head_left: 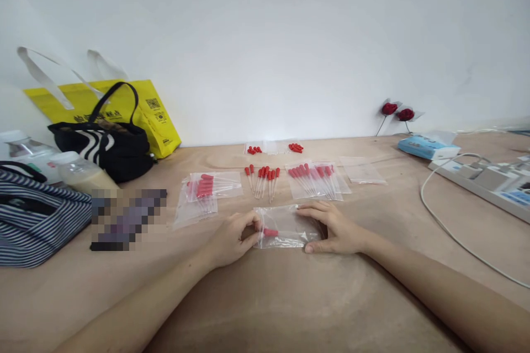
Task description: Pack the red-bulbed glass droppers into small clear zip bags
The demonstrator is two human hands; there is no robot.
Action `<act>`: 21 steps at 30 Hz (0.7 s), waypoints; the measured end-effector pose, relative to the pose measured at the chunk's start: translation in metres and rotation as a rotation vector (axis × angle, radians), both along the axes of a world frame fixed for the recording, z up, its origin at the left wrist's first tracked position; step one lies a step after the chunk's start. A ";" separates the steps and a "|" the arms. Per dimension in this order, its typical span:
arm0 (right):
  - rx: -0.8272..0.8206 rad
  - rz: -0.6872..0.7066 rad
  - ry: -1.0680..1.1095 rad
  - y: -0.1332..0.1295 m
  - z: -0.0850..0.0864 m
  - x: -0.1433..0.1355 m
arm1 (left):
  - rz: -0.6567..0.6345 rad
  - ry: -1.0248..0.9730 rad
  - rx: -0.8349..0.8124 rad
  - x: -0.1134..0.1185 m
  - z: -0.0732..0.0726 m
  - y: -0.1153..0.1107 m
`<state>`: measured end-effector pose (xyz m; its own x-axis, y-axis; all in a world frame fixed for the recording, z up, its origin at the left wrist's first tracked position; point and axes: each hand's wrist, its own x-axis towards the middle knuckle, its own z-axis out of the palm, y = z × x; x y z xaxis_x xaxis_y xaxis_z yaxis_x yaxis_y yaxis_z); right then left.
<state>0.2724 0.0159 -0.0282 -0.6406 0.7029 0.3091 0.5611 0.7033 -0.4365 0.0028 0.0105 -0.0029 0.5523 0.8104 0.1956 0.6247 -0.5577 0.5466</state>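
- White wall [265,38] rises behind a tan wooden worktop [290,298] that fills the lower part of the view.
- Both bare forearms reach in from the near edge and meet at a clear bag [285,227] lying flat on the worktop, near the middle.
- Left hand [232,238] is curled, its fingertips pinched on the bag's left edge, right beside a red-tipped stick [271,232] inside the bag.
- Right hand [331,227] lies mostly flat and spread on the bag's right end, fingers pointing left, thumb along the near edge, pressing it down rather than gripping.
- Just beyond the bag lie loose sticks [263,179] in a row, with a filled bag [314,179] to their right and an empty bag [362,171] further right.
- Left of the loose sticks, two more filled bags [202,190] overlap.
- Near the wall sit two small heaps of red caps [295,147].
- At far left stand a yellow tote [153,110], a black handbag [107,146], a striped bag [37,220] and two bottles [78,174]; a blurred patch hides something beside them.
- At far right a blue packet [428,146], a power strip [488,182] with a white cable [439,220], and two red roses [397,111] against the wall.
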 end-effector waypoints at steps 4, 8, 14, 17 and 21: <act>-0.004 0.000 -0.006 -0.001 0.000 0.000 | 0.064 -0.092 -0.053 0.003 -0.004 0.000; -0.013 0.000 -0.015 -0.001 0.001 0.000 | 0.085 -0.126 -0.009 -0.006 0.002 0.010; -0.027 0.009 -0.026 -0.001 0.004 0.000 | 0.431 0.108 0.038 -0.023 0.018 0.083; -0.032 0.010 -0.033 -0.001 0.005 0.000 | 0.568 0.150 -0.001 -0.015 0.020 0.131; -0.026 0.023 -0.042 0.000 0.005 0.001 | 0.649 0.134 -0.074 0.001 0.018 0.173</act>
<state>0.2731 0.0160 -0.0233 -0.6689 0.6953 0.2630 0.5632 0.7049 -0.4311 0.0035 0.1832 0.0146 -0.0364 0.9953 0.0900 0.8863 -0.0095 0.4629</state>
